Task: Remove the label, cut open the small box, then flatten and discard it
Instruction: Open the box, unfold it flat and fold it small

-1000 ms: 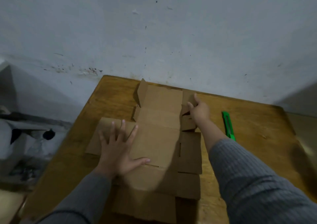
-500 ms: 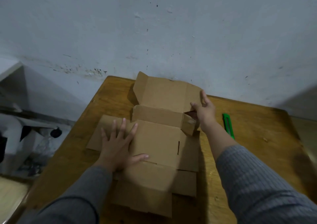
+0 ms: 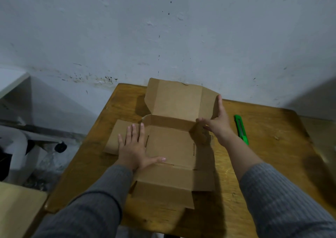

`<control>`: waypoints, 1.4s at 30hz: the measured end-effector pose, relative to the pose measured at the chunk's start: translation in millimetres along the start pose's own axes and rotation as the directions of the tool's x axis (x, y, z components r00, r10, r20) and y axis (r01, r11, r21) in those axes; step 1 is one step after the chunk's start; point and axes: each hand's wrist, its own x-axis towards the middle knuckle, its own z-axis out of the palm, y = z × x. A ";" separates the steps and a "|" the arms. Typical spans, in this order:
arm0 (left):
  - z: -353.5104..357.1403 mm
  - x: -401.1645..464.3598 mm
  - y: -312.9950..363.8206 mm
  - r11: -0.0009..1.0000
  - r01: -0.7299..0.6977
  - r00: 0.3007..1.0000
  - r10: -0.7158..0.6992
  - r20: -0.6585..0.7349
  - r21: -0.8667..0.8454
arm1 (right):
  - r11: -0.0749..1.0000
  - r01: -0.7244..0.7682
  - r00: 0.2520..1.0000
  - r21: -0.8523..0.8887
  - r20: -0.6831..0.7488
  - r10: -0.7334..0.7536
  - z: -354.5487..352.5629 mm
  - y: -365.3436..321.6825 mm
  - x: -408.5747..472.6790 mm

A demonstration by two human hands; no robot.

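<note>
Cardboard box (image 3: 171,146) half flat, far flap up. Left hand (image 3: 133,147) spread wide, pressing box. Right hand (image 3: 217,122) holding flap; might spring back, knocking green cutter (image 3: 241,129) beside box.

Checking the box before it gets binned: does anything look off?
The box isn't flat: its far panel stands up by the right hand, while the left hand presses the rest down.
</note>
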 end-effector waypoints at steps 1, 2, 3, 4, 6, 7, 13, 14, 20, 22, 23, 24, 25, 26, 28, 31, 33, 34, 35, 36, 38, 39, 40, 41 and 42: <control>-1.1 0.2 0.5 1.000 0.004 1.000 -0.004 0.012 -0.003 | 1.000 0.004 1.000 -0.014 0.003 -0.004 0.9 -0.8 -1.7; -2.4 0.5 1.2 1.000 0.012 1.000 -0.012 0.025 -0.007 | 1.000 0.001 1.000 -0.016 0.004 -0.001 1.7 -2.2 -3.8; -4.0 1.4 2.0 1.000 0.023 0.999 -0.022 0.041 -0.012 | 1.000 0.002 1.000 -0.021 0.005 -0.002 2.7 -2.8 -5.9; -6.1 2.6 2.9 0.999 0.035 0.998 -0.034 0.059 -0.015 | 0.999 0.006 1.000 -0.033 0.005 -0.006 3.8 -3.0 -8.0; -9.8 4.8 4.3 0.999 0.050 0.995 -0.049 0.089 -0.013 | 0.997 0.017 1.000 -0.074 0.007 -0.017 4.5 -2.4 -13.0; -11.5 5.5 4.9 0.998 0.054 0.994 -0.053 0.098 -0.011 | 0.996 0.023 1.000 -0.088 0.011 -0.022 5.0 -1.8 -15.2; -12.1 -1.1 9.8 1.000 0.017 0.995 -0.019 0.097 0.019 | 0.966 0.083 0.996 -0.244 0.000 -0.086 1.8 -6.5 -14.3; -9.8 -5.4 11.2 0.999 0.001 0.997 -0.004 0.082 0.035 | 0.959 0.091 0.996 -0.267 0.001 -0.094 1.6 -7.5 -14.1; 1.2 -36.7 2.6 0.989 -0.047 0.986 0.023 0.167 0.143 | 0.949 0.096 0.995 -0.300 0.001 -0.100 5.6 -10.7 -23.5; 4.5 -41.6 -1.9 0.987 -0.056 0.987 0.032 0.157 0.151 | 0.954 0.093 0.996 -0.284 0.014 -0.093 6.7 -12.1 -25.8; 6.1 -42.6 -3.1 0.987 -0.061 0.989 0.039 0.144 0.149 | 0.956 0.085 0.996 -0.281 0.019 -0.083 6.9 -12.7 -26.7; 7.4 -42.8 -3.7 0.987 -0.067 0.990 0.047 0.133 0.147 | 0.958 0.075 0.997 -0.278 0.024 -0.071 6.9 -11.9 -25.9; 8.5 -42.2 -4.2 0.987 -0.072 0.990 0.054 0.127 0.145 | 0.959 0.061 0.998 -0.276 0.031 -0.054 6.8 -12.2 -26.3; 9.2 -41.3 -4.7 0.987 -0.076 0.991 0.058 0.125 0.142 | 0.961 0.047 0.998 -0.272 0.041 -0.037 6.0 -11.5 -26.0; 10.6 -38.9 -5.7 0.987 -0.079 0.991 0.063 0.118 0.141 | 0.972 -0.002 0.999 -0.233 0.050 0.014 4.1 -11.0 -23.6; 13.5 -36.7 -3.9 0.987 -0.090 0.993 0.078 0.093 0.136 | 0.985 -0.125 0.991 -0.115 0.031 0.129 1.6 -8.4 -16.8; 14.5 -34.5 -1.8 0.987 -0.092 0.993 0.082 0.081 0.130 | 0.974 -0.218 0.975 -0.063 0.032 0.220 2.9 -5.7 -10.0; 14.6 -32.8 -0.7 0.988 -0.091 0.993 0.081 0.081 0.127 | 0.967 -0.248 0.968 -0.051 0.030 0.250 2.9 -2.6 -5.5; 14.6 -30.8 0.6 0.988 -0.089 0.993 0.080 0.082 0.125 | 0.963 -0.264 0.964 -0.047 0.026 0.265 2.4 -0.5 -2.5; 14.4 -28.5 1.8 0.988 -0.090 0.993 0.081 0.080 0.123 | 0.966 -0.256 0.966 -0.042 0.016 0.257 1.0 2.5 1.5; 14.4 -23.5 4.4 0.988 -0.096 0.994 0.088 0.068 0.124 | 0.975 -0.219 0.976 -0.047 0.009 0.220 -2.0 4.2 4.3; 14.6 -19.4 6.5 0.987 -0.098 0.994 0.091 0.058 0.124 | 0.980 -0.194 0.981 -0.050 0.005 0.195 -4.4 3.3 5.5; 14.8 -16.2 7.9 0.988 -0.100 0.994 0.094 0.049 0.120 | 0.986 -0.162 0.987 -0.046 0.003 0.162 -6.3 2.3 6.0; 14.9 -14.2 9.0 0.988 -0.100 0.994 0.096 0.043 0.114 | 0.991 -0.126 0.992 -0.042 0.015 0.127 -7.2 1.5 5.2; 15.2 -10.3 10.9 0.989 -0.101 0.995 0.097 0.034 0.104 | 0.996 -0.084 0.996 -0.035 0.026 0.085 -8.0 1.9 6.3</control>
